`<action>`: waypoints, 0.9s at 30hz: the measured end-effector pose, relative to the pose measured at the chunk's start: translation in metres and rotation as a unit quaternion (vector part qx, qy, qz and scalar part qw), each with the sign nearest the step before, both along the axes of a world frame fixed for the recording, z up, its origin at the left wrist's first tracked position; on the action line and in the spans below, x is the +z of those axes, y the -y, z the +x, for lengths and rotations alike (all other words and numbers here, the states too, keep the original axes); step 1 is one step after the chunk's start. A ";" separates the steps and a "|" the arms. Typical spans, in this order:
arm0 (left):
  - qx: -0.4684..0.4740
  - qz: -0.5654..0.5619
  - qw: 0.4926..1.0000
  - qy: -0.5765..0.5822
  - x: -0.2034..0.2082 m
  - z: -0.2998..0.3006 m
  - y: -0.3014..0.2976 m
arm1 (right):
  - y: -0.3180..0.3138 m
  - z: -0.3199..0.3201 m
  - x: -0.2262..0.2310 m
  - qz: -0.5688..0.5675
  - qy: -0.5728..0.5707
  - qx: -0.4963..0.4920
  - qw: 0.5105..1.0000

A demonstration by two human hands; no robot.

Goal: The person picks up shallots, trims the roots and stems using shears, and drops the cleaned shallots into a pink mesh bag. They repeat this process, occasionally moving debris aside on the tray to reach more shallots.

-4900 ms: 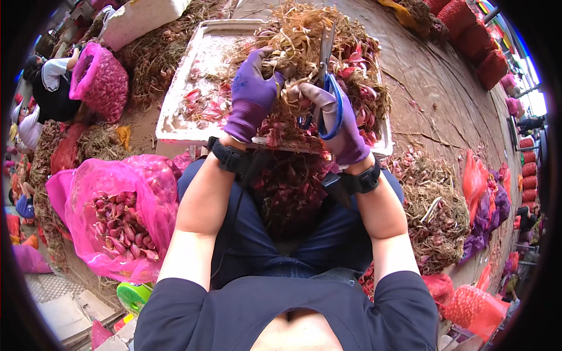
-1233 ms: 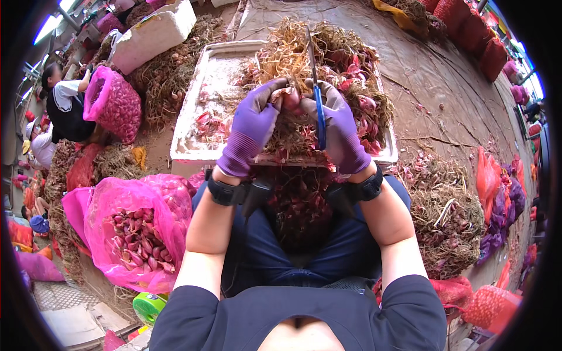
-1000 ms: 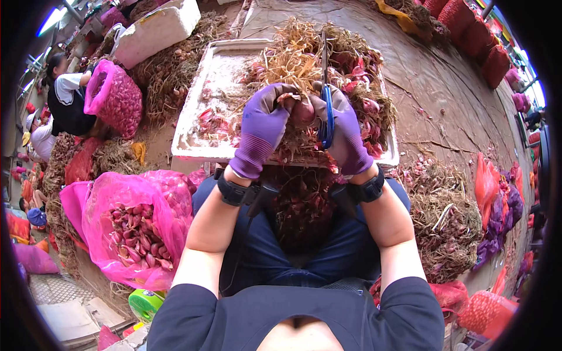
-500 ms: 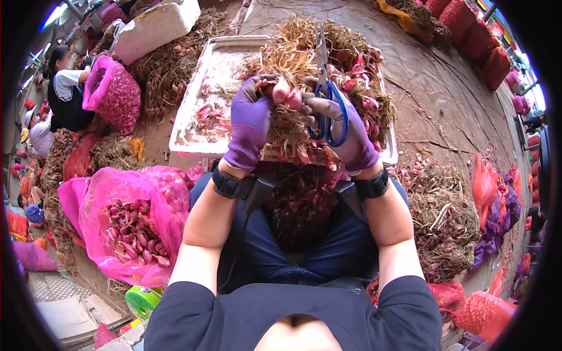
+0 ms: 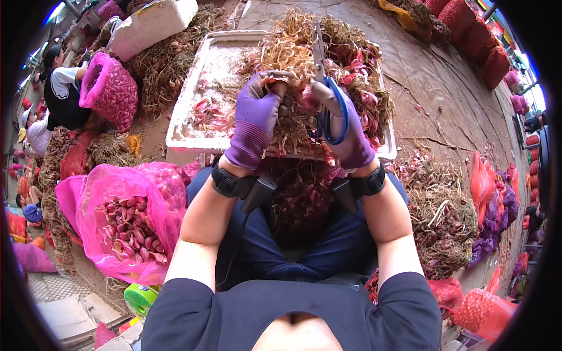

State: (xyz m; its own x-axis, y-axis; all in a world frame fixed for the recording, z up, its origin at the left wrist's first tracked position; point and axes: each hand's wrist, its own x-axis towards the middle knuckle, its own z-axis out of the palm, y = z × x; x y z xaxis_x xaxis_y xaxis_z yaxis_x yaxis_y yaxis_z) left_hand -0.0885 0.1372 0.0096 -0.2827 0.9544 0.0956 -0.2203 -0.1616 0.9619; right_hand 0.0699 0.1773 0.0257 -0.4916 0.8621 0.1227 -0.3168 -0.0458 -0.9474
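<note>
My left hand (image 5: 256, 117), in a purple glove with greyish fingers, is closed on a bunch of shallots with dry, straw-coloured stalks (image 5: 290, 55); its fingers hide much of the bunch. My right hand (image 5: 354, 137), gloved alike, holds blue-handled scissors (image 5: 339, 123). Their blades point away from me and look closed or nearly so. A pink shallot (image 5: 305, 98) shows between my hands, close to the right fingertips; whether they touch it I cannot tell. Beneath both hands lies a white foam tray (image 5: 174, 140), its right side heaped with untrimmed shallots (image 5: 369, 102) and its left strewn with loose red skins.
To my left stands an open pink mesh bag (image 5: 88, 234) of trimmed shallots. A pile of stalked shallots (image 5: 442, 216) lies to my right. Farther left, a person (image 5: 67, 93) sits by another full pink bag (image 5: 114, 88). Red sacks (image 5: 459, 23) line the far right.
The two pale pink shallots that showed between my hands have mostly gone from sight behind my fingers. My left hand has turned and shifted slightly right; the scissors stay in my right hand.
</note>
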 end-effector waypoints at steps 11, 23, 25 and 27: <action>-0.332 0.070 0.846 -0.410 0.022 -0.015 0.024 | -0.041 0.050 -0.050 0.300 0.010 -0.020 0.954; -0.050 0.064 0.934 -0.348 0.021 0.029 0.015 | -0.040 0.031 -0.036 0.320 0.055 0.093 0.941; -0.087 0.158 0.920 -0.347 0.011 0.013 0.003 | -0.032 0.023 -0.027 0.247 0.077 0.079 0.963; -0.135 0.081 0.941 -0.301 0.014 0.002 0.011 | -0.035 0.021 -0.026 0.231 0.098 0.054 0.967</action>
State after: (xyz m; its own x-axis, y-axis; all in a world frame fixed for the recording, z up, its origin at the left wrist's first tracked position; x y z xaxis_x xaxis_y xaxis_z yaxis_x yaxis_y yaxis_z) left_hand -0.0869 0.1264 0.0239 0.1200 0.9427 0.3114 0.3015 -0.3334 0.8933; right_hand 0.0906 0.2118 -0.0006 -0.6285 0.6801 0.3775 -0.1470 0.3727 -0.9162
